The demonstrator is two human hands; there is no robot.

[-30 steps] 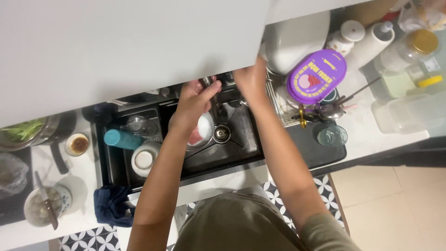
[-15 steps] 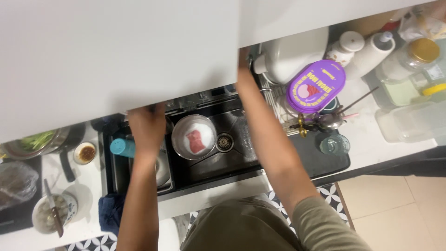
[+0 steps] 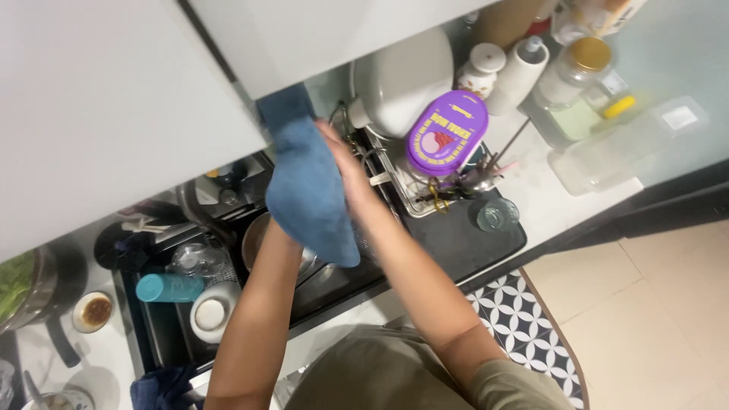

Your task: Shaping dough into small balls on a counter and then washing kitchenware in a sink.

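Seen from above: blue towel (image 3: 310, 193) held over the dark sink (image 3: 163, 338), right hand (image 3: 345, 163) pressed flat against its side, left hand hidden under the cloth. Below in the sink, a teal bottle (image 3: 168, 288) beside a white cup (image 3: 210, 315). Purple lid (image 3: 446, 133) resting on the dish rack (image 3: 395, 178).

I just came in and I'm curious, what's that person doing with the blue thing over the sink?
A person stands at a black kitchen sink full of dishes, drying both hands on a soft blue cloth towel. The right hand presses against the towel's side; the left hand is wrapped inside it, hidden. Below sit a teal plastic bottle and a round metal bowl. A purple oval-lidded container rests in the drying rack.
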